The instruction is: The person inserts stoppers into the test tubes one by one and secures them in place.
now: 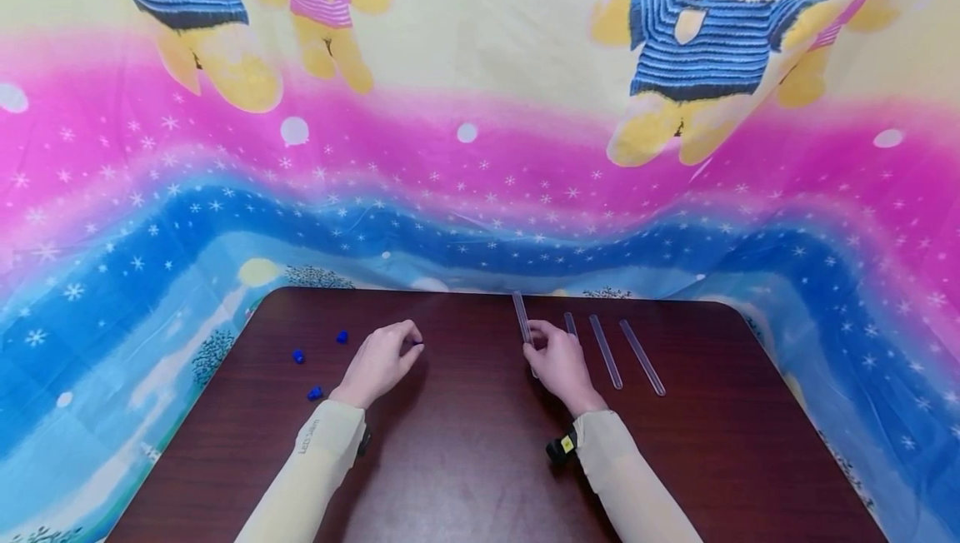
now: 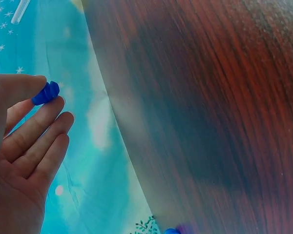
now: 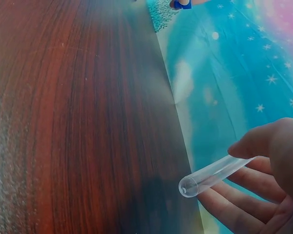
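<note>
Between thumb and fingertips, my left hand [image 1: 381, 361] pinches a small blue test tube cap [image 2: 46, 93], ridged on its outside. My right hand [image 1: 561, 366] grips a clear test tube [image 3: 210, 178] by thumb and fingers. In the right wrist view its rounded closed end points toward the camera, while the thumb covers part of its far length. Seen from the head, that tube stands tilted, its upper end reaching past the fingers toward the back edge. Both hands are over the table, a gap apart, cap and tube not touching.
Three more blue caps, one farther back [image 1: 342, 336], one at the left [image 1: 298, 356] and one nearer [image 1: 315, 393], lie left of my left hand. Right of my right hand lie clear tubes [image 1: 606, 351], one partly hidden. A patterned cloth [image 1: 465, 185] hangs behind the brown table [image 1: 465, 460].
</note>
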The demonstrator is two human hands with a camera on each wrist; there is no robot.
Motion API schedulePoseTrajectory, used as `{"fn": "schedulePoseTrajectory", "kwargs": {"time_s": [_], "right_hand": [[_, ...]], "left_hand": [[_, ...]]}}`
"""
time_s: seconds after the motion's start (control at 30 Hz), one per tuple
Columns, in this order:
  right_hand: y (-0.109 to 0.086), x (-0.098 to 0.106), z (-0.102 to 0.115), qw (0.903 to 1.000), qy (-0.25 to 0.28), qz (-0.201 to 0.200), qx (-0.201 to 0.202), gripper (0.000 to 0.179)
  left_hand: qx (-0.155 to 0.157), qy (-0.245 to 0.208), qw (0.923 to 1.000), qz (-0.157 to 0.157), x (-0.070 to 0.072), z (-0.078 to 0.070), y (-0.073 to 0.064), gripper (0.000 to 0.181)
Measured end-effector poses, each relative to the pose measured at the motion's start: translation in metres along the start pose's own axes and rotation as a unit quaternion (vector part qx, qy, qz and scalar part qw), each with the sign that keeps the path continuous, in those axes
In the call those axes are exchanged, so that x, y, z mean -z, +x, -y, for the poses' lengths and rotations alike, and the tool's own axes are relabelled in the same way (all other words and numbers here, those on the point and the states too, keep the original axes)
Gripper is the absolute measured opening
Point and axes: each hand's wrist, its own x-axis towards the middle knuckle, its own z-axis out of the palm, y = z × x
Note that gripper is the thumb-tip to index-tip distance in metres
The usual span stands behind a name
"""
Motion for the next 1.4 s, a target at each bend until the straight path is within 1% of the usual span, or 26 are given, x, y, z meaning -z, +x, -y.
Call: {"fn": "schedulePoseTrajectory", "kwargs": {"time_s": [0.17,0.27,0.53,0.77,0.93,1.17,1.4], "right_hand": [[-0.001,0.001,0.002,0.9998,0.009,0.0,0.016,0.04],[-0.001,0.0,0.002,0.9997,0.017,0.001,0.018,0.041],[-0.001,0.001,0.003,0.9995,0.021,0.006,0.021,0.044],[-0.003,0.002,0.004,0.9984,0.048,0.017,0.024,0.046],[-0.002,0.002,0.004,0.9982,0.049,0.017,0.031,0.045],[-0.002,0.001,0.004,0.9982,0.05,0.017,0.03,0.043],[-0.004,0.0,0.005,0.9981,0.052,0.025,0.023,0.043]], "left_hand": [[0.007,-0.007,0.9999,0.006,0.0,-0.001,0.0,0.012],[0.009,-0.01,0.9999,0.007,0.001,-0.001,0.0,0.012],[0.003,-0.011,0.9999,0.006,0.0,0.0,0.001,0.012],[-0.001,-0.014,0.9999,0.008,-0.001,-0.002,0.003,0.013],[0.0,-0.016,0.9998,0.008,0.0,-0.005,0.006,0.011],[-0.006,-0.021,0.9998,0.003,0.0,-0.007,0.01,0.01],[-0.014,-0.023,0.9996,-0.003,-0.001,-0.009,0.013,0.009]]}}
